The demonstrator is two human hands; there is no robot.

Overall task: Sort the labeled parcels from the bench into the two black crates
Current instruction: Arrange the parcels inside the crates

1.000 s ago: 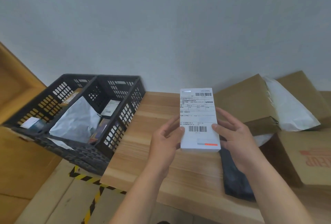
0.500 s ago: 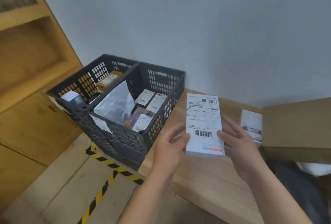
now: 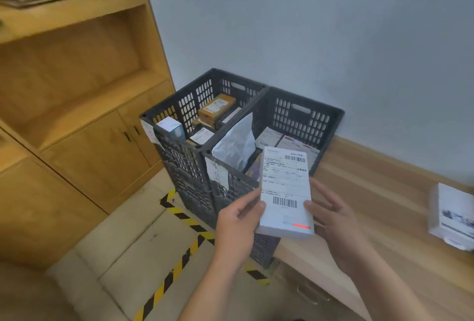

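Note:
I hold a flat white parcel (image 3: 286, 192) with a barcode label upright in front of me. My left hand (image 3: 237, 220) grips its lower left edge, thumb on the label. My right hand (image 3: 331, 215) holds the lower right edge, thumb on the front, fingers spread behind. The parcel hangs over the near corner of the right black crate (image 3: 305, 115), which holds a silver-white bag and several labeled parcels. The left black crate (image 3: 179, 107) beside it holds a brown carton and small boxes. Both stand on the floor against the wooden bench (image 3: 372, 192).
A white labeled box (image 3: 451, 213) lies on the bench at the far right. A wooden shelf and cabinet unit (image 3: 84, 120) stands left of the crates. Yellow-black tape (image 3: 184, 256) marks the floor in front of them. A grey wall runs behind.
My view has swung left and down, so the crates now sit in the middle and the cardboard boxes are out of sight. The parcel stays in both hands and has come over the right crate.

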